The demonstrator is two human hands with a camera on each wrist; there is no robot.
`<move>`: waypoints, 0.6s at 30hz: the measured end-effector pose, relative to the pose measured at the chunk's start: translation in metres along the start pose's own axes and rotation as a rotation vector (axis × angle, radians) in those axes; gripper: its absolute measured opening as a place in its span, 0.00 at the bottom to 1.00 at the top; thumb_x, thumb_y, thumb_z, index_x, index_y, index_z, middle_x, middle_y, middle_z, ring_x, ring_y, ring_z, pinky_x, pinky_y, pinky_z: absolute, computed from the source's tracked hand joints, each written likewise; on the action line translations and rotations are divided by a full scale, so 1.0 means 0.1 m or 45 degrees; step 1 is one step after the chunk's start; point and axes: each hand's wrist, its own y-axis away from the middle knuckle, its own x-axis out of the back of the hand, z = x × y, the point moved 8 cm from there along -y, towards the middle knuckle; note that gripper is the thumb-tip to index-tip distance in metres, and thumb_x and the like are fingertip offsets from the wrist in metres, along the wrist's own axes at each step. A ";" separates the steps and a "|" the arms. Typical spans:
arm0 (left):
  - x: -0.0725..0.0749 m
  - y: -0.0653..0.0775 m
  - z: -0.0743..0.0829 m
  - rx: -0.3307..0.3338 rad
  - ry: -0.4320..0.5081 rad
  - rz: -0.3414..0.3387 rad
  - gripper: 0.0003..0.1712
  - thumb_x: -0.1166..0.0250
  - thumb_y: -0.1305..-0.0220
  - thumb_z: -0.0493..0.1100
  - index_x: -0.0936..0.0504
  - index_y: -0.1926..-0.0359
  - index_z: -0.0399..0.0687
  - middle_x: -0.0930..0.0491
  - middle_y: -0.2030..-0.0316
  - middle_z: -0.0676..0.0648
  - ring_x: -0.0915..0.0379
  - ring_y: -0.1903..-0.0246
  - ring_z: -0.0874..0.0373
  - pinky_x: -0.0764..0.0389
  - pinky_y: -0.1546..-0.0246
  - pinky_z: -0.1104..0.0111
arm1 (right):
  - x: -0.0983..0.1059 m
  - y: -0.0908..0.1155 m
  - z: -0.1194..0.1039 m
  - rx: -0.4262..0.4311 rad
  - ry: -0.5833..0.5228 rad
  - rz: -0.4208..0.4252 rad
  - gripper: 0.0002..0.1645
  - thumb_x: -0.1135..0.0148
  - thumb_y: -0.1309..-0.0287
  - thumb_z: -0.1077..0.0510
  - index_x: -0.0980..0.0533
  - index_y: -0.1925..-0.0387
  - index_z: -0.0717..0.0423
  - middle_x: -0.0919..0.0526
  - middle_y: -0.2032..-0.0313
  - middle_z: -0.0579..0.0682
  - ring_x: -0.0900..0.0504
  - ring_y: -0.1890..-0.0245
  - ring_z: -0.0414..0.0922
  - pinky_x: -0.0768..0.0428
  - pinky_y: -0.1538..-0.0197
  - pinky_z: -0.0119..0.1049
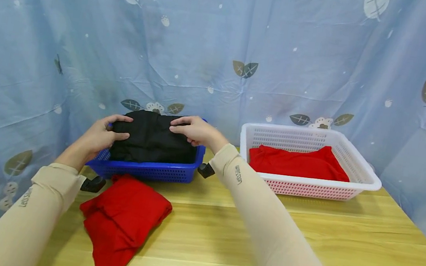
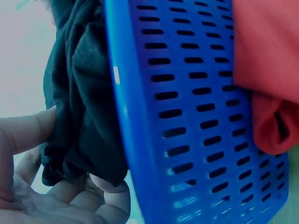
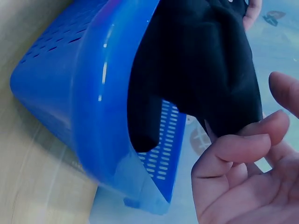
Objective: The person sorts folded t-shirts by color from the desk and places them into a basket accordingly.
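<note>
A black cloth [image 1: 151,138], folded and bulky, sits in and above the blue basket [image 1: 147,171]. My left hand [image 1: 101,136] grips its left end; in the left wrist view the thumb [image 2: 32,128] lies on one side of the fabric and the fingers curl beneath it. At the cloth's right end is my right hand [image 1: 197,131], whose curled fingers [image 3: 233,151] hold the edge in the right wrist view. Just in front of the basket, a folded red cloth [image 1: 128,221] lies on the table with one part trailing toward me.
To the right stands a white basket [image 1: 319,188] with another red cloth [image 1: 298,162] inside. Both baskets rest on a wooden table [image 1: 223,242], close to a blue leaf-patterned curtain [image 1: 209,38] that hangs behind and along the sides.
</note>
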 end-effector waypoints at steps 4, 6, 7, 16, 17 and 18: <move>0.00 -0.05 -0.03 -0.025 -0.085 0.032 0.35 0.40 0.19 0.41 0.39 0.17 0.51 0.45 0.21 0.32 0.29 0.58 0.48 0.25 0.55 0.60 | -0.06 -0.03 0.01 -0.024 0.010 0.013 0.27 0.37 0.22 0.49 0.25 0.27 0.47 0.32 0.68 0.47 0.41 0.79 0.41 0.36 0.71 0.33; -0.01 -0.06 -0.05 -0.033 -0.112 0.038 0.35 0.40 0.19 0.40 0.38 0.18 0.49 0.45 0.20 0.30 0.30 0.40 0.39 0.24 0.41 0.53 | -0.10 -0.04 0.02 -0.035 0.036 0.011 0.28 0.38 0.22 0.49 0.26 0.26 0.48 0.34 0.73 0.46 0.40 0.80 0.41 0.35 0.70 0.33; -0.02 -0.07 -0.06 -0.036 -0.122 0.036 0.35 0.40 0.20 0.39 0.38 0.18 0.47 0.47 0.18 0.30 0.36 0.32 0.35 0.26 0.35 0.48 | -0.12 -0.05 0.02 -0.039 0.061 0.007 0.28 0.38 0.22 0.50 0.26 0.26 0.49 0.36 0.76 0.45 0.40 0.80 0.41 0.34 0.70 0.33; -0.09 -0.06 -0.16 0.029 -0.286 -0.060 0.33 0.41 0.19 0.40 0.37 0.19 0.46 0.57 0.15 0.28 0.53 0.20 0.25 0.35 0.27 0.34 | -0.23 -0.08 0.08 -0.068 0.273 0.032 0.30 0.38 0.22 0.50 0.27 0.25 0.54 0.39 0.82 0.43 0.38 0.80 0.40 0.25 0.67 0.34; -0.10 -0.06 -0.17 0.030 -0.314 -0.067 0.33 0.41 0.19 0.40 0.37 0.19 0.45 0.57 0.16 0.27 0.52 0.21 0.25 0.35 0.28 0.34 | -0.24 -0.09 0.09 -0.079 0.311 0.034 0.31 0.37 0.22 0.50 0.28 0.24 0.54 0.37 0.80 0.44 0.36 0.78 0.41 0.23 0.67 0.33; -0.11 -0.07 -0.18 0.028 -0.347 -0.071 0.33 0.40 0.20 0.40 0.36 0.20 0.45 0.55 0.16 0.27 0.47 0.23 0.26 0.32 0.31 0.36 | -0.24 -0.09 0.11 -0.099 0.354 0.035 0.32 0.37 0.22 0.49 0.29 0.24 0.54 0.31 0.78 0.46 0.31 0.76 0.41 0.21 0.66 0.32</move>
